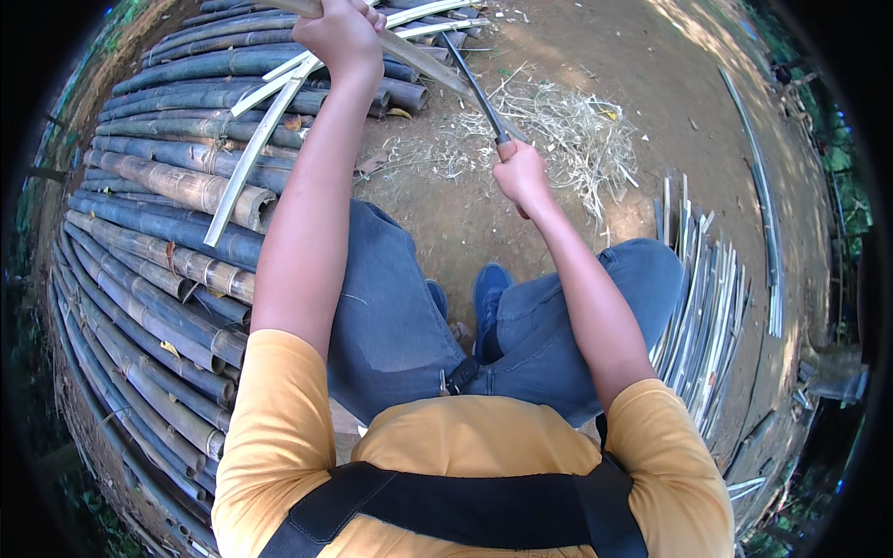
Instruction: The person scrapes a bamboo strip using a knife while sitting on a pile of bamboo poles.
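Note:
My left hand (339, 39), at the top of the view above the bamboo pile, is closed round a pale split bamboo strip (426, 63). The strip slants down to the right, its far end close to the knife. In my right hand (522, 179), fingers wrapped round the handle, is a long knife (473, 86) with a dark narrow blade pointing up and to the left. The blade crosses the strip in the view; whether they touch I cannot tell. Several pale split strips (244, 179) lie across the poles beneath my left forearm.
A big pile of bamboo poles (200, 163) fills the left side. Thin shavings (577, 139) are heaped on the dirt ground (670, 102) ahead. Beside my right knee lies a bundle of thin strips (707, 307). Farther right are long slats (761, 195).

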`<move>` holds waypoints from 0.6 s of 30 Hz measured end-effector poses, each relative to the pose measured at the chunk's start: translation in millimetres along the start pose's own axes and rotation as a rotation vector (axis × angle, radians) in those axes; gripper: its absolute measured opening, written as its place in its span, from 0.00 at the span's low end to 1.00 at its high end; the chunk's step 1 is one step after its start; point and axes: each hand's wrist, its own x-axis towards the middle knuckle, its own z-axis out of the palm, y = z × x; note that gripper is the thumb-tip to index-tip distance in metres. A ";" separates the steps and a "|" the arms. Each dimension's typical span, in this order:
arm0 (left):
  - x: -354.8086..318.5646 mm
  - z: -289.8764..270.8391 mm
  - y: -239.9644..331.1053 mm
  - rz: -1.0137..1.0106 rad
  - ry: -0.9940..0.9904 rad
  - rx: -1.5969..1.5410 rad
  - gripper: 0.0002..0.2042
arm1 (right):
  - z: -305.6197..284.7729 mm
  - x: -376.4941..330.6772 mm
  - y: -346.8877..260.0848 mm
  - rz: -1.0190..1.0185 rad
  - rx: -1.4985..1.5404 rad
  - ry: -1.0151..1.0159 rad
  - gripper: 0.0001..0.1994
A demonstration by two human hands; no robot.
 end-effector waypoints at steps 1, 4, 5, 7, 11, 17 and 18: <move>3.8 -4.8 4.2 -0.035 0.007 0.005 0.17 | -0.7 -1.3 -8.2 -0.002 0.006 -0.019 0.10; 12.3 -16.5 11.5 -0.181 -0.135 -0.242 0.16 | -5.2 -9.3 -18.7 -0.032 -0.003 -0.056 0.11; 10.8 -14.2 7.1 -0.039 -0.050 -0.043 0.16 | -3.3 -11.0 -16.6 -0.056 -0.036 -0.038 0.11; 10.4 -14.7 2.1 -0.039 -0.031 -0.040 0.16 | 2.2 -7.3 -3.6 -0.026 -0.067 -0.011 0.10; 9.3 -9.3 -1.7 -0.048 -0.051 -0.021 0.16 | 2.9 8.1 13.3 0.025 -0.072 -0.004 0.09; -5.0 4.3 -1.6 0.020 -0.050 0.004 0.19 | 12.2 1.4 13.8 -0.008 0.061 -0.001 0.10; -6.6 5.3 -8.1 0.025 -0.033 0.025 0.20 | 17.6 8.5 24.3 0.024 0.092 0.028 0.10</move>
